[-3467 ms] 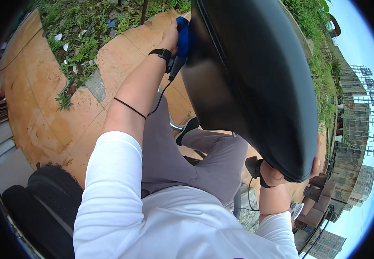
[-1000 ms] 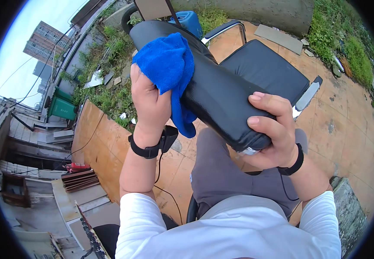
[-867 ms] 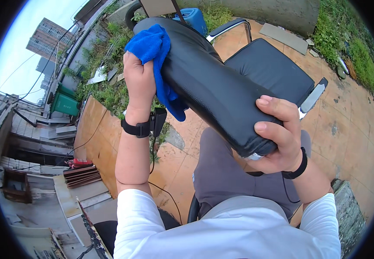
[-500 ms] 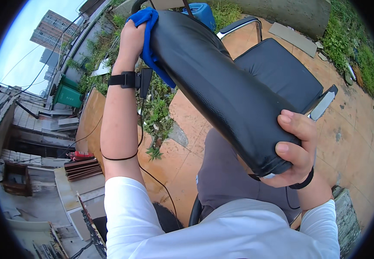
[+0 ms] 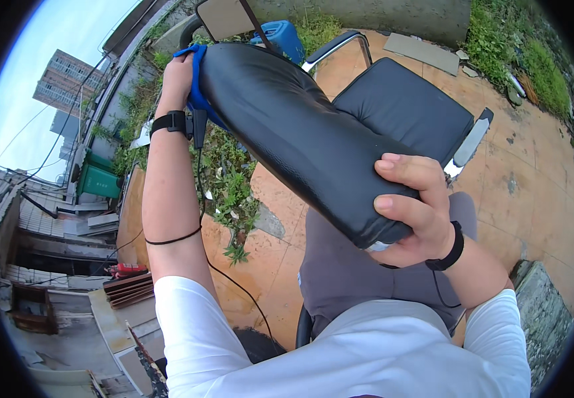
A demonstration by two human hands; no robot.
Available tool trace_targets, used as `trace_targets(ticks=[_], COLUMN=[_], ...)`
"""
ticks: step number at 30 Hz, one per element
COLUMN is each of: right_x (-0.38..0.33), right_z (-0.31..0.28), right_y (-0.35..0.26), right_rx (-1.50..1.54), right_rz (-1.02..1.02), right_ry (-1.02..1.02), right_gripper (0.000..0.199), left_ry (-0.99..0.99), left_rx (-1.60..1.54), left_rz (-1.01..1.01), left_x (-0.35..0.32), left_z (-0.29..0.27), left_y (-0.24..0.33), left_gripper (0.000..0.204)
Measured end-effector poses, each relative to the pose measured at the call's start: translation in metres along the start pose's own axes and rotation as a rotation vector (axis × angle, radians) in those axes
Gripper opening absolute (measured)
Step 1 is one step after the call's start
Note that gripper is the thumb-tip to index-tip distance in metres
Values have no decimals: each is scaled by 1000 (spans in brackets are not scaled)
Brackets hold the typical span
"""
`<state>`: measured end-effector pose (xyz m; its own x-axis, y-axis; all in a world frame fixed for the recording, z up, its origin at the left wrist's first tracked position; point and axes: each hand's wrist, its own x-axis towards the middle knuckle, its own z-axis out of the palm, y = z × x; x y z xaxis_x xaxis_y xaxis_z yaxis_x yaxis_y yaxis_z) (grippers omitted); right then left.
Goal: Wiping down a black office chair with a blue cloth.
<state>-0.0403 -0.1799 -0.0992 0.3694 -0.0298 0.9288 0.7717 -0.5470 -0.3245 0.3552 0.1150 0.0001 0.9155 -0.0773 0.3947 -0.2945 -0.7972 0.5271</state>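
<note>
A black leather office chair stands in front of me, its padded backrest (image 5: 287,126) slanting across the middle and its seat (image 5: 403,106) beyond. My left hand (image 5: 178,76) is closed on a blue cloth (image 5: 198,79), pressed against the backrest's far left end; its fingertips are partly hidden. At the near right corner, my right hand (image 5: 416,209) grips the backrest, two fingers lying over the top and the rest underneath. Chrome-framed armrests, the left one (image 5: 333,50) and the right one (image 5: 469,142), flank the seat. A black band with a cable sits on each wrist.
Behind the chair are a blue jug (image 5: 280,40), a beige panel in a dark frame (image 5: 227,16) and a flat board (image 5: 423,53). Weeds (image 5: 230,179) grow along the tiled floor (image 5: 506,199). A weathered slab (image 5: 542,318) stands at right; a green bin (image 5: 99,178) and stacked scrap lie left.
The backrest and both hands appear shifted left in view, as does the whole scene. My left hand with the cloth has moved slightly down around the backrest's end; my right hand keeps its grip.
</note>
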Motion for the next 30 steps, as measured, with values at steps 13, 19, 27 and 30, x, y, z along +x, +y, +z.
trace_targets(ticks=[13,19,27,30], right_x=[-6,-9,-20,-31], right_z=[-1,2,-7,-9], right_y=[6,2,5,9], right_rx=[44,47,23,11], right_rz=[-56,-61,-15,-13], right_ry=[-42,5,-21,4], right_gripper=[60,64,84,88], left_ry=[-110,-241,-277,-241], left_rx=[227,114,-126,-203], left_rz=[393,581,1074,1146], left_x=[-56,-175,-275,-293], left_z=[-26,-36,-26,-19], left_y=[57,125,201,218], left_gripper=[36,25,12,7])
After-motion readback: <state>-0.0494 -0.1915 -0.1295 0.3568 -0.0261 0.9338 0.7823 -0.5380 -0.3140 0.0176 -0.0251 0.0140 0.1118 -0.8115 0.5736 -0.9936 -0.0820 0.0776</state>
